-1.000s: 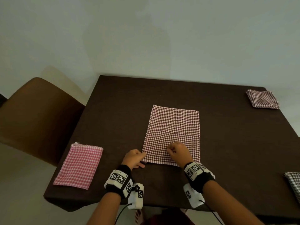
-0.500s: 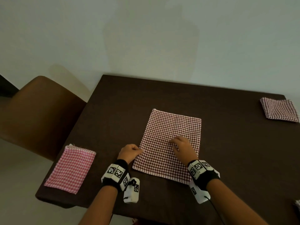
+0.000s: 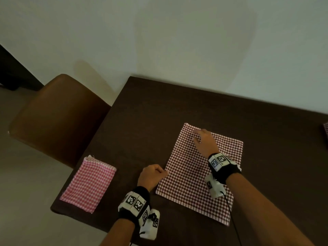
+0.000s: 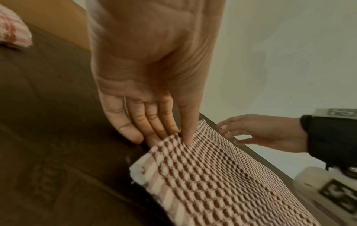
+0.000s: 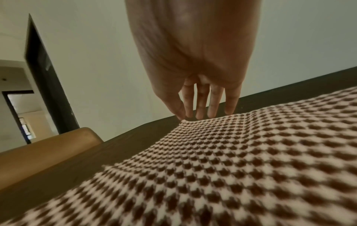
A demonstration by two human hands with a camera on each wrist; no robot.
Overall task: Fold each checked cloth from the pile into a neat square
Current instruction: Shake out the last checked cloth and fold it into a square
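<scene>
right hand (image 3: 204, 142) slid up to the brown checked cloth (image 3: 191, 181)'s far-left corner, fingers straight; left hand (image 3: 150, 175) still pinches its left edge, next fold pending.

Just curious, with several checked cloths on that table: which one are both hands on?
The dark red checked cloth in the middle: the left hand pinches its left edge, the right hand reaches its far corner. The pink cloth lies untouched.
</scene>
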